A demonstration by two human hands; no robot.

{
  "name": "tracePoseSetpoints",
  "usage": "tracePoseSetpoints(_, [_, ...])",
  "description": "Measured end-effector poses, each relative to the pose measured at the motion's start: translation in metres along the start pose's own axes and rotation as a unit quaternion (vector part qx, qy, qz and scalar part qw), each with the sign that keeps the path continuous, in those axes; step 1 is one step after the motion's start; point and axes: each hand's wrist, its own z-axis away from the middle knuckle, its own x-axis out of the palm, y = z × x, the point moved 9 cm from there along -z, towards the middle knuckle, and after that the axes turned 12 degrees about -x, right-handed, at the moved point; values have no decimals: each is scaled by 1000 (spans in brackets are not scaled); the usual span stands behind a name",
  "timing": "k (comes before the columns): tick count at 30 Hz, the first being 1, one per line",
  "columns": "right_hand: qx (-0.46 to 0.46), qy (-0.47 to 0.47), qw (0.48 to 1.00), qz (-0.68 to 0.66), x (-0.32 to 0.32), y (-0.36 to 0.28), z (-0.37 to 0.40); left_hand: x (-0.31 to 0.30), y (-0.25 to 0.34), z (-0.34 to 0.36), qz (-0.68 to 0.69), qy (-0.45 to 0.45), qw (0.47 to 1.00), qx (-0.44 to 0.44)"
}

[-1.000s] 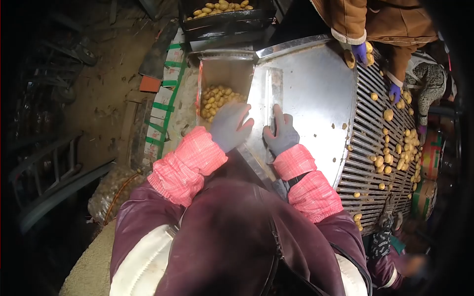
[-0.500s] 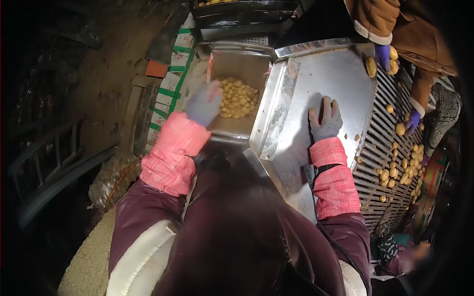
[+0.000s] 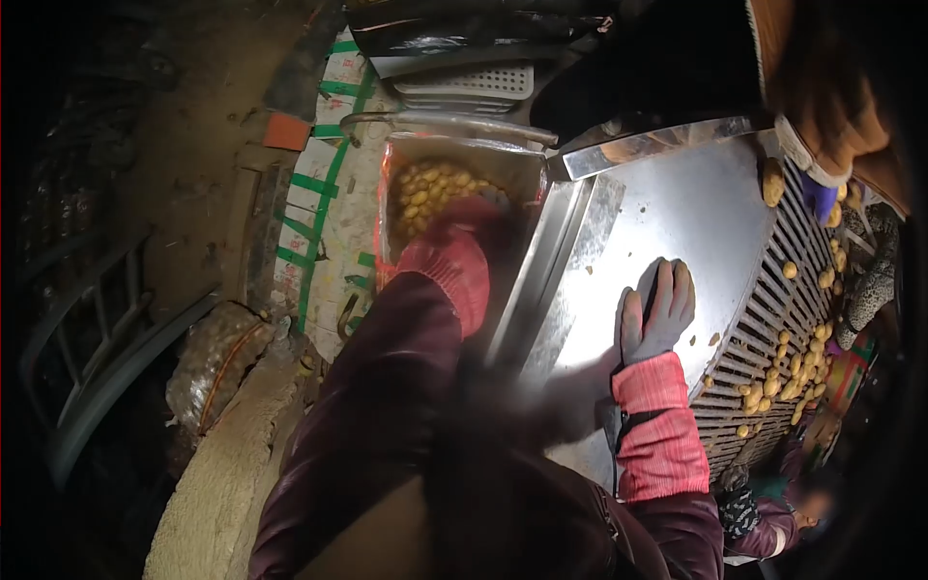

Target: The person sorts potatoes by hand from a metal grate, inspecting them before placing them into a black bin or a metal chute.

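Note:
My left hand (image 3: 491,203) reaches down inside a lined box (image 3: 464,147), at the right side of a pile of small potatoes (image 3: 430,193). Its fingers are in shadow and blurred, so what it touches or holds is hidden. On the sloping metal plate (image 3: 701,213) rests my right hand (image 3: 660,314), gloved in grey, with its fingers spread and nothing in it. To the right of the plate, several potatoes (image 3: 793,372) lie on a slatted rack (image 3: 730,387).
A co-worker's purple-gloved hand (image 3: 820,198) is near potatoes at the upper right. Another person (image 3: 773,517) is at the lower right. White perforated crates (image 3: 483,85) stand beyond the box. A filled clear bag (image 3: 217,362) lies at the left, near metal railings (image 3: 121,367).
My left hand has moved from the box's near left edge down into the box. My right hand stays spread on the plate. The view has shifted, and the co-worker's brown sleeve has moved.

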Motion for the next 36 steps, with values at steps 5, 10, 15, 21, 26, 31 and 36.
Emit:
tracePoseSetpoints(5, [45, -61, 997, -18, 12, 10, 9, 48, -60, -44, 51, 4, 993, -109])
tracePoseSetpoints(10, [45, -87, 995, -17, 13, 8, 7, 81, -116, -78, 69, -5, 976, -206])
tracePoseSetpoints(15, [35, -113, 993, -2, 14, 9, 7, 122, -142, -95, 72, -28, 963, -259])
tracePoseSetpoints(21, [45, -101, 994, -10, 13, 9, 6, 149, -141, -76, 74, -56, 960, -264])
tracePoseSetpoints(26, [45, -84, 995, -11, 11, 9, 6, 156, -118, -37, 65, -73, 965, -242])
tracePoseSetpoints(31, [43, -58, 997, -12, 9, 7, 5, 114, -85, -22, 100, -71, 973, -195])
tracePoseSetpoints(36, [30, -16, 999, -16, 2, 6, 3, 34, -46, -10, 221, -59, 962, -151])
